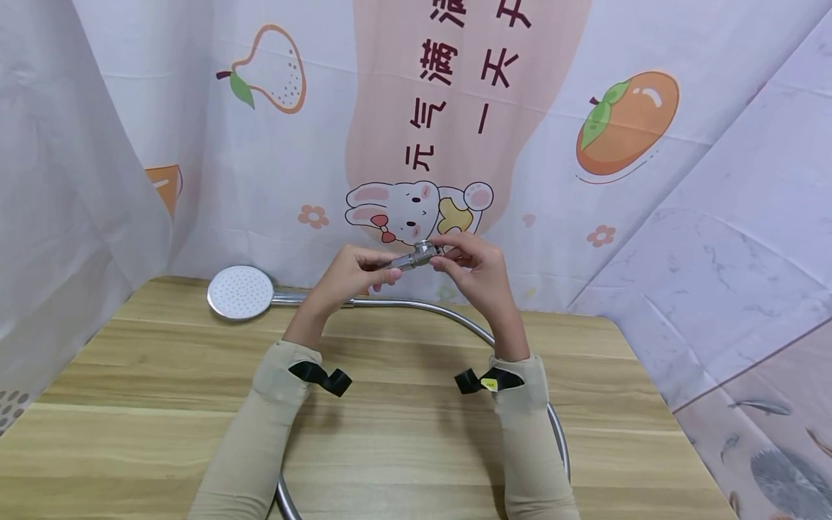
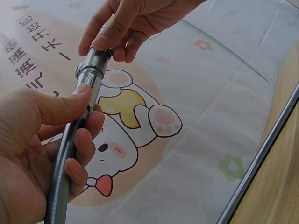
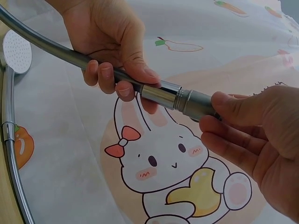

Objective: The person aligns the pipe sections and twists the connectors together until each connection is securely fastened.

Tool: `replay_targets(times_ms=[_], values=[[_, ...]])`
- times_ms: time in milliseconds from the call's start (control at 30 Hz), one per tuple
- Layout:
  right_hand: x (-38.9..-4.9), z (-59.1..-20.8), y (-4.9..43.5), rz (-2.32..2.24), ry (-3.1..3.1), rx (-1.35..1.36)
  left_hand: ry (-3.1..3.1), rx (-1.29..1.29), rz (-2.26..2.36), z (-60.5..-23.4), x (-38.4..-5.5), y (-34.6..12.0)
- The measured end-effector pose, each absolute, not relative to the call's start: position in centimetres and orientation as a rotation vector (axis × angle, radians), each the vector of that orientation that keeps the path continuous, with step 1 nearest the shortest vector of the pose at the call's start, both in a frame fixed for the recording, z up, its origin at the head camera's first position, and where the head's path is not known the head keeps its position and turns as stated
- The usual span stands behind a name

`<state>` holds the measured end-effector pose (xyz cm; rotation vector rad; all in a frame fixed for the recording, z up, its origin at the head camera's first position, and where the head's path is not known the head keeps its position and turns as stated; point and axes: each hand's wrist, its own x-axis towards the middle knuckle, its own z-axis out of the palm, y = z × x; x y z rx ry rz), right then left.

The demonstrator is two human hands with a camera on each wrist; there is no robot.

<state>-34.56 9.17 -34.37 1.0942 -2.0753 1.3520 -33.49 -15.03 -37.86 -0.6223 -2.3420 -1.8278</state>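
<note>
In the head view, my left hand (image 1: 344, 278) grips the end of a silver shower hose, just behind its shiny metal connector nut (image 3: 161, 95). My right hand (image 1: 477, 271) pinches a grey metal angle valve (image 1: 425, 252), which has a short side outlet. Nut and valve stand end to end in line, and a little screw thread shows between them in the right wrist view. Both parts are held up above the back of the table, in front of the curtain. The valve's far end is hidden by the right fingers.
A round white-faced shower head (image 1: 240, 292) lies at the table's back left. From its handle the hose (image 1: 448, 312) curves rightward and passes under the right forearm. Behind the wooden table (image 1: 396, 433) hangs a printed curtain (image 1: 273, 188). Black straps (image 1: 318, 374) sit on both wrists.
</note>
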Motion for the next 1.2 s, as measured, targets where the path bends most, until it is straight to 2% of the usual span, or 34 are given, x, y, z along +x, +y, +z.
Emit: replay_targets(times_ms=[1200], values=[[-34.78,-34.44,9.27,1.342,-2.084,1.114,-2.348,-0.625,-1.820,-37.92,-33.40,-14.84]])
